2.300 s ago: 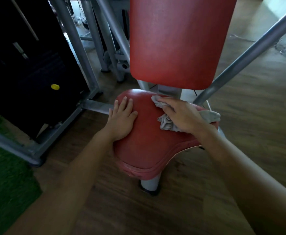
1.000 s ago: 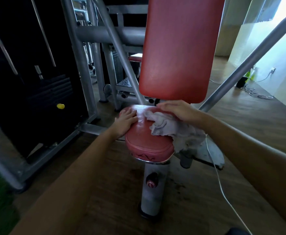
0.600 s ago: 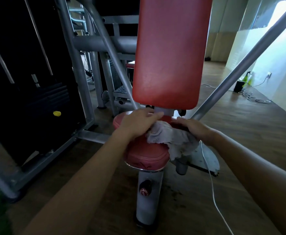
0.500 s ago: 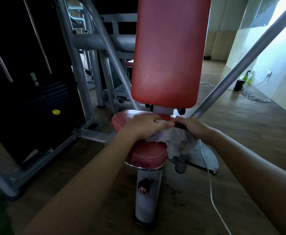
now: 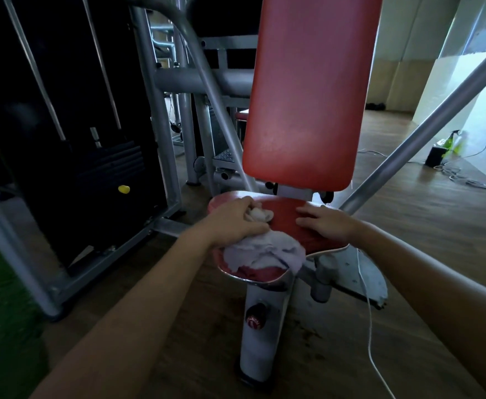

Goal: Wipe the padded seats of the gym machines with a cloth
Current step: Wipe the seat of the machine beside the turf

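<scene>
The red seat (image 5: 285,217) sits at the middle of the view on a white post (image 5: 260,347), its narrow end pointing near and its wide end far, under the backrest (image 5: 308,96). The backrest is a long red pad standing upright, long axis vertical.

The left hand (image 5: 233,223) rests on the seat's left part, fingers curled round a bunched end of the cloth (image 5: 265,251). The pale, crumpled cloth runs from that hand toward the near right, spreads over the seat's near part and hangs a little over the near edge.

The right hand (image 5: 326,223) lies flat on the seat's right part, fingers straight and spread, pointing left toward the cloth but clear of it, holding nothing.

A round knob (image 5: 255,321) sits on the near face of the post. A thin white cable (image 5: 368,312) hangs at near right. To the left stands a dark weight stack (image 5: 106,168) with a yellow pin (image 5: 123,189).
</scene>
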`<state>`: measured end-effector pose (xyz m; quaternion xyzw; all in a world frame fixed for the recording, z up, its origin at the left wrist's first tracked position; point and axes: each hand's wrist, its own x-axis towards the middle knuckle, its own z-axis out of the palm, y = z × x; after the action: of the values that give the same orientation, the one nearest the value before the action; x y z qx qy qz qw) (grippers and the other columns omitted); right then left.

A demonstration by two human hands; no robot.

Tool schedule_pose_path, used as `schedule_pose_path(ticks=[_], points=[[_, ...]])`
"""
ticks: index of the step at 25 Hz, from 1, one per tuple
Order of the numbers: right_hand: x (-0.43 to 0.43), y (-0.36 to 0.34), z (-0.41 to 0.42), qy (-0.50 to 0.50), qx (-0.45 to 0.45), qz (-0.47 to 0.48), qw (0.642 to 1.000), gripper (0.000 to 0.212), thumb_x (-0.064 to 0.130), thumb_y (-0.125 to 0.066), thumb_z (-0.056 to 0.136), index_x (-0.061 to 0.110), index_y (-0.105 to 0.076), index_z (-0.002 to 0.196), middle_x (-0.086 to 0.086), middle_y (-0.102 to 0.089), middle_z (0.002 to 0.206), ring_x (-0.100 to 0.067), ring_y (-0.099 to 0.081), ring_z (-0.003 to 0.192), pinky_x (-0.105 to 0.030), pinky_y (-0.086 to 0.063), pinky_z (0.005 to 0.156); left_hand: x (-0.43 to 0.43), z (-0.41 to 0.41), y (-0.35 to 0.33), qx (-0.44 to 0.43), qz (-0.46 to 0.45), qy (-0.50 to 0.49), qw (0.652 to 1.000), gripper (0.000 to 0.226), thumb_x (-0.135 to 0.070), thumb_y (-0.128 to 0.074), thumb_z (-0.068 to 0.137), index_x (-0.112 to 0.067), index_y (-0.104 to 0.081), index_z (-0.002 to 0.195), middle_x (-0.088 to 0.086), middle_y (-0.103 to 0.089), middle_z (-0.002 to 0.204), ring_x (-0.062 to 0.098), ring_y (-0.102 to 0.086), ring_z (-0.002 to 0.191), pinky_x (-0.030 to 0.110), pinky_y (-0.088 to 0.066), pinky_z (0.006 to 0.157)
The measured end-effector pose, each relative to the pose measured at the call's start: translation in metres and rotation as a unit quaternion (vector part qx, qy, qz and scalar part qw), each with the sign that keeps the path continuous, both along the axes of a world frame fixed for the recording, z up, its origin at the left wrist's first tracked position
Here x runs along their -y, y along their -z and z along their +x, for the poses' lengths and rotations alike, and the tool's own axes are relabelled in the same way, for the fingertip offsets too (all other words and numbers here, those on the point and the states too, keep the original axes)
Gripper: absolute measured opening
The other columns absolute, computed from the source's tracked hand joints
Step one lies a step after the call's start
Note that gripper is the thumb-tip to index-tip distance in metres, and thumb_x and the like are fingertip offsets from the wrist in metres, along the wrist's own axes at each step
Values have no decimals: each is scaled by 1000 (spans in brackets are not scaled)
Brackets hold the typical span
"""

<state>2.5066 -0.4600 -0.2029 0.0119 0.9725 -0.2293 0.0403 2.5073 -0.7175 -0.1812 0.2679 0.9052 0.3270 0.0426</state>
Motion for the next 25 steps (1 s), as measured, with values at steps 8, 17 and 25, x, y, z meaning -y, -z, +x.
schedule_pose_path(ticks=[8,17,25], points=[[81,-3,24,-135,-94,-8,986,41,34,-45,106,28,-51,146,6,-43,156,-17,-34,146,-28,-14,121,71,79,51,-67,388,-218,893,37,-16,-59,99,-21,-60,136,-5,-69,121,6,-64,113,22,-55,86],[89,7,26,-116,-71,30,990,46,40,-25,109,39,-32,154,12,-22,165,-16,-13,154,-46,-4,125,-16,139,113,-74,450,-210,865,73,-27,-56,101,-37,-13,159,-23,-10,165,-6,-14,150,21,-33,118],[90,8,30,-106,-92,39,989,46,41,-25,109,40,-34,154,13,-25,164,-10,-16,153,-43,-6,124,-68,153,101,-59,492,-313,810,70,-36,-47,103,-43,-3,158,-29,-3,163,-8,-9,150,32,-28,122]])
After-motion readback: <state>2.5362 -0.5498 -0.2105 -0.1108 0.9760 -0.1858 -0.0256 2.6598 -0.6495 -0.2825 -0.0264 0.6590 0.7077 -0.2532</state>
